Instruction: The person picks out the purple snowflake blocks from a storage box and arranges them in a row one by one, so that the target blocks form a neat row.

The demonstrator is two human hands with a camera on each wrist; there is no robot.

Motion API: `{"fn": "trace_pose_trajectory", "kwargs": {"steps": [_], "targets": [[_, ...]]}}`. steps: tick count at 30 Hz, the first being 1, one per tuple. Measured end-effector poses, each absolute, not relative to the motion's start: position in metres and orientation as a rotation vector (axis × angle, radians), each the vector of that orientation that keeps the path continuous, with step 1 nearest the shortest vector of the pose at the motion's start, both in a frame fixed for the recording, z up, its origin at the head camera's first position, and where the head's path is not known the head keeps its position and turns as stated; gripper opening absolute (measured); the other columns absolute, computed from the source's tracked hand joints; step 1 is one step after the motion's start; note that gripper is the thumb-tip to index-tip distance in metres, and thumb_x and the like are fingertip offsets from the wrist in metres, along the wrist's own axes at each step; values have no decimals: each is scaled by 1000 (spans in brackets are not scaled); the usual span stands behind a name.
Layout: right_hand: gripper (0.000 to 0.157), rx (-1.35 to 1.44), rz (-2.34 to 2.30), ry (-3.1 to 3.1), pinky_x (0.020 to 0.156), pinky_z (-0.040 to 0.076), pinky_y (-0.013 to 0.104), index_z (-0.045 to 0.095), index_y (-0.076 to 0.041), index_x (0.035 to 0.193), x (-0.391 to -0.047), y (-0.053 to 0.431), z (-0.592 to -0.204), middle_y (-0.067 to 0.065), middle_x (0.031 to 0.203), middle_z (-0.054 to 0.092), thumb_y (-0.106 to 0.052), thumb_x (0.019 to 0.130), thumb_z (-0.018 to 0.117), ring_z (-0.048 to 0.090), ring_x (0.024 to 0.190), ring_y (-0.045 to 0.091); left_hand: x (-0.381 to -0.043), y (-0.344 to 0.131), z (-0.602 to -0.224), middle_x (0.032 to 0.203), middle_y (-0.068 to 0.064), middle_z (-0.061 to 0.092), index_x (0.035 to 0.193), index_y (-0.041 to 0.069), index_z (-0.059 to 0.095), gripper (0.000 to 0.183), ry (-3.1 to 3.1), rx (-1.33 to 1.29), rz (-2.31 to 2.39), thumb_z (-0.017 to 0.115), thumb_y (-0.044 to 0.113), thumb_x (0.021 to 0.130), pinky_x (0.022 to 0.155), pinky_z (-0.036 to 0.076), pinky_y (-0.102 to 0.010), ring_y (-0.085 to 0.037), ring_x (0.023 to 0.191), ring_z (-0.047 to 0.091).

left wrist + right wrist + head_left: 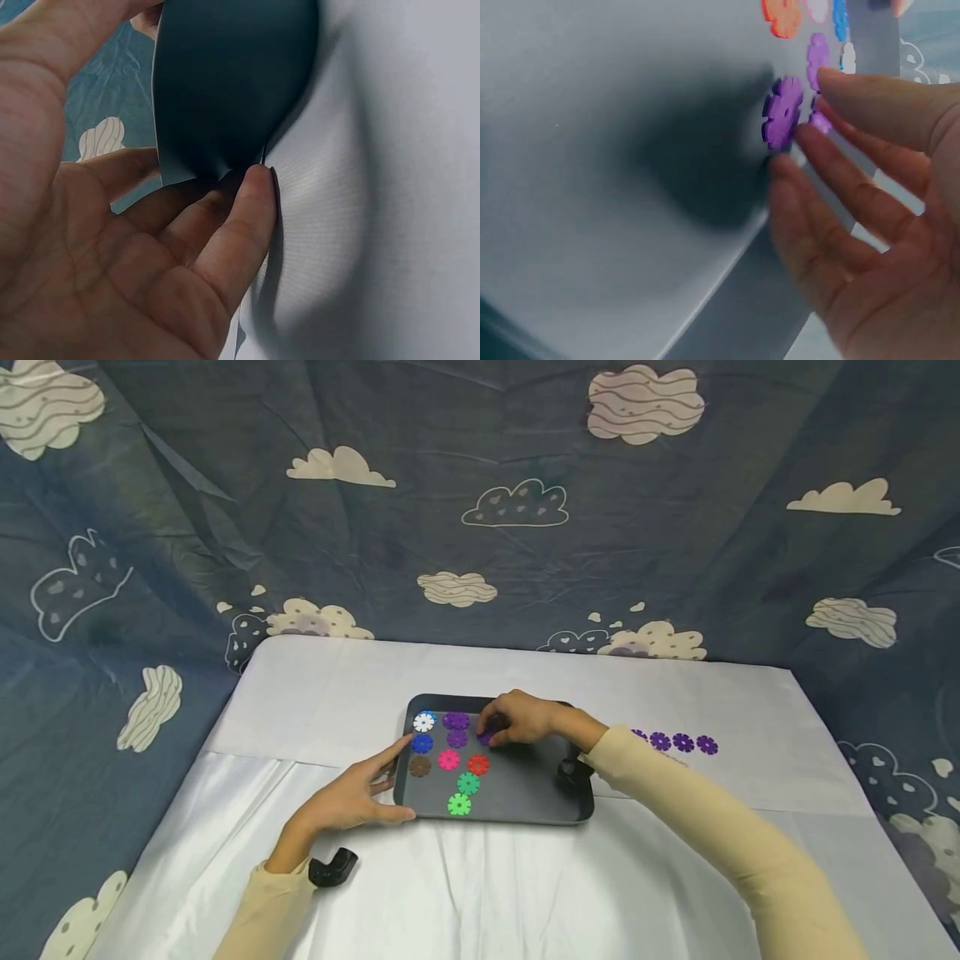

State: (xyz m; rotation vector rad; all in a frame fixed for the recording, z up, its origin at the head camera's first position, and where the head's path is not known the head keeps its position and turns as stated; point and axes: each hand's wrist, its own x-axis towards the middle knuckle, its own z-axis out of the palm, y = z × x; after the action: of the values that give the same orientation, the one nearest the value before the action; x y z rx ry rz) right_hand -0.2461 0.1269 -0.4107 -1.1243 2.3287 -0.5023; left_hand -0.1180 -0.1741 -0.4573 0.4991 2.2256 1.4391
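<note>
Disc point(782, 112) just beside right hand's fingers point(851, 171)

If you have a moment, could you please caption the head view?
Left hand against the tray, right hand at a purple notched disc.

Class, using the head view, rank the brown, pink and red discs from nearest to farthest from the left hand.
1. Brown disc: leftmost, on the left hand's side.
2. Pink disc: between the others.
3. Red disc: rightmost of these.
</note>
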Motion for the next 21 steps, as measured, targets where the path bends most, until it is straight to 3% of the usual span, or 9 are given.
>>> {"fn": "trace_pose_trajectory", "kwargs": {"steps": [7, 21], "targets": [[20, -1189, -454, 2364, 81, 57, 27, 73, -8, 101, -245, 120, -415, 3, 103, 72, -3, 83, 79, 66, 91, 16, -118, -175, -460, 166, -21, 13, 162, 17, 15, 110, 2218, 501, 1455, 87, 20, 80, 118, 40, -44, -38, 152, 21], [17, -1155, -387, 2381, 67, 48, 22, 69, -9, 88, -243, 120, -419, 2, 85, 68, -1, 78, 81, 54, 75, 10, -118, -174, -459, 166, -21, 12, 163, 18, 15, 110, 2225, 504, 1450, 87, 20, 79, 118, 40, -44, -39, 152, 20]]}}
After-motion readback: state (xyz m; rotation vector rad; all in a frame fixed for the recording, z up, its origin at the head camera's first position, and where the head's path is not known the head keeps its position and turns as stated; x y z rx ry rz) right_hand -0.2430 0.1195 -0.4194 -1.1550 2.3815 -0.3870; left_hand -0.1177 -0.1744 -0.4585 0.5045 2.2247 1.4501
